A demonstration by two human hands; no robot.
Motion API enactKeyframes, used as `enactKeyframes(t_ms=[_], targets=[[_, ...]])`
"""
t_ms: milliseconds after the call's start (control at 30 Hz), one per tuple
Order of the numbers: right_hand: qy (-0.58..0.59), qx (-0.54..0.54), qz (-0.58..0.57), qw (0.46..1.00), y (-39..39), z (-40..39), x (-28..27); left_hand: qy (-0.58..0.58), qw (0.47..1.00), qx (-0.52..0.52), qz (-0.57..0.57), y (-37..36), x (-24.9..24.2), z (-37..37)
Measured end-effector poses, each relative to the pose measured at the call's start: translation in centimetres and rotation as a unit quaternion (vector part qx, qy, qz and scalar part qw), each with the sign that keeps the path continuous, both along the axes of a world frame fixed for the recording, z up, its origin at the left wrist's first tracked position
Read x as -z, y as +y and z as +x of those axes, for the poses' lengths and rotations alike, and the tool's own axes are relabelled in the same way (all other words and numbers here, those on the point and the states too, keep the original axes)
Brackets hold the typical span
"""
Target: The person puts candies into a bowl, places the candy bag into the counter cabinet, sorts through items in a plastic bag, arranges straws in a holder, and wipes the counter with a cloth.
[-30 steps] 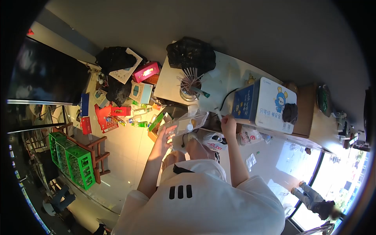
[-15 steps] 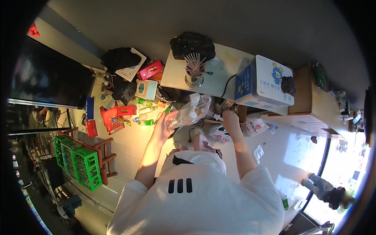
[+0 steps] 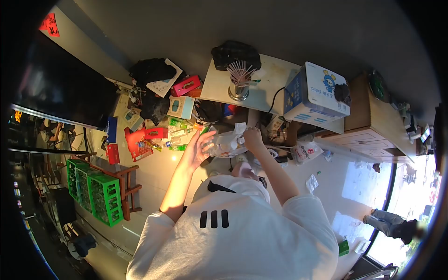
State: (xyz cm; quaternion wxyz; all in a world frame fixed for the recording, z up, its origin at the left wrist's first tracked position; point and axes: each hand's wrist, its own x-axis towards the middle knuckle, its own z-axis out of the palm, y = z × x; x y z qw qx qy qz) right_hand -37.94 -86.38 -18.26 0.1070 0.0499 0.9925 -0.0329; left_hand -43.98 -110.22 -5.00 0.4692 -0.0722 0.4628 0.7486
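A clear, see-through plastic bag [image 3: 226,145] with a few small pale items inside is held in front of my body. My left hand [image 3: 198,150] curls round its left side, fingers bent and somewhat apart. On the other side, my right hand [image 3: 254,139] is closed near the bag's upper right edge, knuckles up. A small white piece [image 3: 240,128] sticks up just left of those knuckles; whatever the right fingertips pinch is hidden.
Green bottles [image 3: 178,123], red boxes [image 3: 140,143] and black bags lie at the left. Ahead, a table [image 3: 219,84] carries a metal canister of sticks [image 3: 239,90] and a white-blue box [image 3: 322,95]. Green crates [image 3: 100,196] stand lower left. A person [image 3: 392,224] is at the right.
My right hand has moved left, up to the bag, from where it was beside a white strip. The bag has dropped slightly and looks more gathered. My left hand stays at its side.
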Motion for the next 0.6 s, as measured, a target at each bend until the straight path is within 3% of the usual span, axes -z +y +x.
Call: enactKeyframes(t_ms=[33,300,367,400,433,533,567,600], targets=[[0.025,0.017,-0.057,0.998,0.1,0.5,0.0,-0.004,1.000,-0.002,0.002,-0.2,-0.2,0.1],[0.063,0.022,-0.048,0.997,0.0,2.2,-1.2,-0.003,0.999,0.009,0.031,-1.9,-0.4,0.8],[0.046,0.072,-0.159,0.984,-1.7,2.5,1.7,-0.018,0.999,0.009,0.028,-2.5,-0.7,1.7],[0.097,0.098,-0.237,0.962,-1.9,3.0,1.8,-0.010,1.000,0.010,0.028,-2.7,-0.6,1.8],[0.099,0.096,-0.237,0.962,-1.6,3.2,1.8,-0.008,1.000,0.009,0.028,-2.8,-0.6,1.7],[0.200,0.278,-0.399,0.851,0.9,4.4,2.7,-0.006,1.000,0.005,0.030,-3.4,-0.8,1.8],[0.216,0.316,-0.354,0.853,1.8,5.1,3.3,-0.007,0.999,0.005,0.038,-3.5,-0.9,1.7],[0.221,0.346,-0.417,0.811,2.5,5.1,6.8,-0.009,0.999,0.008,0.046,-3.6,-0.9,1.7]])
